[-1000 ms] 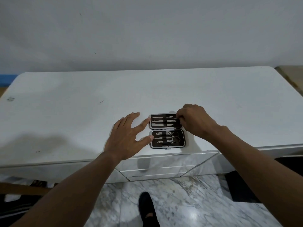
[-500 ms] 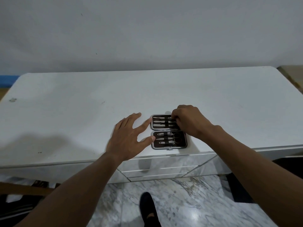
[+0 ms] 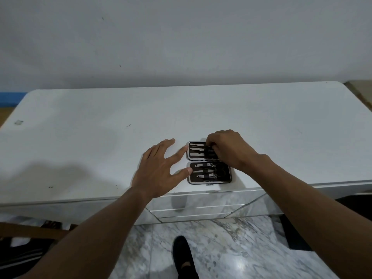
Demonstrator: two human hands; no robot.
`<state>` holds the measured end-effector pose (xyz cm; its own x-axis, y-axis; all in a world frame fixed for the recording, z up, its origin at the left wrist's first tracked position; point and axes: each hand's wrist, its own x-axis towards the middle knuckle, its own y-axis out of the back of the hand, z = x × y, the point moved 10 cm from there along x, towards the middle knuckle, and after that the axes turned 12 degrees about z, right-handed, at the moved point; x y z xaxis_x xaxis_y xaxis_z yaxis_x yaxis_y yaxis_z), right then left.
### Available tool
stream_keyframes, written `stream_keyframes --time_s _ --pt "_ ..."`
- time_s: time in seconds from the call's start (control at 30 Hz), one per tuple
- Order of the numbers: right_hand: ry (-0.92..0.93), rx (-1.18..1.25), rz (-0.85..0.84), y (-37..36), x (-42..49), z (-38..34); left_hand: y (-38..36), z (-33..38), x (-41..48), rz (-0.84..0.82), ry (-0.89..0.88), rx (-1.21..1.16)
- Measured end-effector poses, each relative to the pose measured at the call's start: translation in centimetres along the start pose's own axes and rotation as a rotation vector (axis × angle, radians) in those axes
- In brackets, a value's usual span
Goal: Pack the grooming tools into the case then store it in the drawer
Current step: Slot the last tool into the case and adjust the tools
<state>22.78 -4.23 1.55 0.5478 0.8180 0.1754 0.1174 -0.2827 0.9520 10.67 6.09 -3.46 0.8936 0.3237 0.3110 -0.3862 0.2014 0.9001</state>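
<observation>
Plain grey wall (image 3: 181, 37), white dresser (image 3: 80, 137), seemingly marble floor (image 3: 241, 248).

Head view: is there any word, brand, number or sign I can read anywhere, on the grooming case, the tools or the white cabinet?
None can be read.
Open black grooming case with metal rim: no lettering visible.
Silver metal grooming tools under its black straps: any stamped mark is too small to tell.
White cabinet top: only scuffs and specks, no text.
Left hand and right hand cover parts of the case.

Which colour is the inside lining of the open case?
Dark brown, nearly black, lining with silver rim; head view.
</observation>
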Motion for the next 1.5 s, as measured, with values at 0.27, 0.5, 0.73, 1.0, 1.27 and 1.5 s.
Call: stream_keyframes --time_s 0.27,0.5,0.73,1.0,1.27,1.5 --pt "-0.136 0.097 0.109 1.7 -0.7 1.1 0.0 0.0 0.0 0.008 -0.008 0.000" --pt "-0.507 0.082 -0.046 1.2 -4.2 3.8 0.4 0.1 0.2 0.013 0.001 -0.015" --pt "-0.617 0.157 -0.104 0.4 -4.9 3.4 0.7 0.0 0.4 -0.032 0.048 -0.031" --pt "-0.769 0.335 0.028 0.4 -5.5 4.7 -0.1 0.9 2.7 -0.396 0.287 -0.131" --pt "-0.871 0.478 0.067 0.3 -5.2 6.0 -0.6 0.6 3.3 -0.328 0.619 -0.406" --pt "-0.931 0.548 0.086 -0.2 -4.8 6.6 -0.5 -0.6 2.4 -0.126 0.850 -0.698"
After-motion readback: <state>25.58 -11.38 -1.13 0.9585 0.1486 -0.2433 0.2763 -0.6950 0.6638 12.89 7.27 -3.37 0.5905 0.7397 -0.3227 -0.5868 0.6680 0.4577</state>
